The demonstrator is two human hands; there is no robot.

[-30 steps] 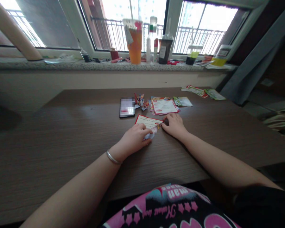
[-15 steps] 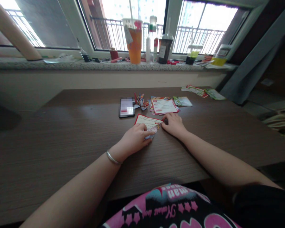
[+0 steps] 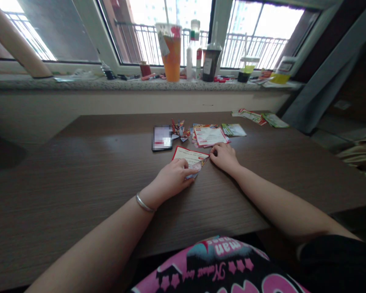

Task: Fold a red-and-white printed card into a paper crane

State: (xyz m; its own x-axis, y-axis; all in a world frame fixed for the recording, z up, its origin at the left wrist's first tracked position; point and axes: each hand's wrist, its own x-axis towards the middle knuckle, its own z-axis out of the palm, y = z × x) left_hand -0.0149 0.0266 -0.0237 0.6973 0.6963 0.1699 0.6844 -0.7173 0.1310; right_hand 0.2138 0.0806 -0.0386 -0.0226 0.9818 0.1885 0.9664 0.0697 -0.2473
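A printed paper sheet (image 3: 186, 154) with a red edge lies on the table in front of me, its lower right part folded over so that a colourful side shows. My left hand (image 3: 178, 173) holds the sheet down, index finger stretched along the folded flap and the fingers partly covering it. At the sheet's right corner, the thumb and fingertips of my right hand (image 3: 224, 156) are pinched together on the paper's tip. Just beyond the sheet are a phone (image 3: 162, 139) with a blurred screen and a small bunch of folded colourful paper pieces (image 3: 179, 130).
Behind my right hand lies a stack of printed sheets (image 3: 210, 135), with green-and-white papers (image 3: 234, 130) beside it. More papers (image 3: 252, 116) rest at the table's far right. Along the windowsill (image 3: 122, 84) stand an orange drink cup (image 3: 171, 57), a dark cup (image 3: 211, 63) and bottles.
My right hand has shifted slightly up and to the right at the sheet's corner. The left hand stays in place on the folded flap.
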